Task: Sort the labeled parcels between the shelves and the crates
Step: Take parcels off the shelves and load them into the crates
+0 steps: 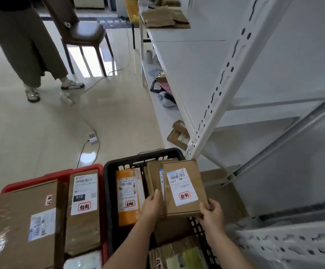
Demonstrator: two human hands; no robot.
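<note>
Pale glossy floor tiles (41, 133) are filling the room, with white metal shelves (196, 74) running along the right side. Both hands are holding a brown cardboard parcel (185, 189) over a black crate (111, 167). Fingers of the left hand (151, 205) are lying fairly straight against the parcel's left side, pressing it, while the fingers of the right hand (212, 210) are curling round its lower right corner, gripping it. A white shipping label (182, 186) with a barcode and a red-outlined sticker is facing up on the parcel. More brown parcels are standing just behind it in the black crate, and an orange parcel (127, 197) is lying at the crate's left side. Touching the black crate on the left, a red crate (31, 181) is holding a large flat brown parcel (25, 226) and a narrower labelled parcel (84, 206). Further out, cardboard pieces are lying on the lowest shelf, mixed bags are sitting further along it, and brown packets are resting on a higher shelf. Across the floor, a cable is trailing to a small white device (93, 138), a brown chair (84, 35) is standing, and another person's legs (27, 55) are showing beside it
</note>
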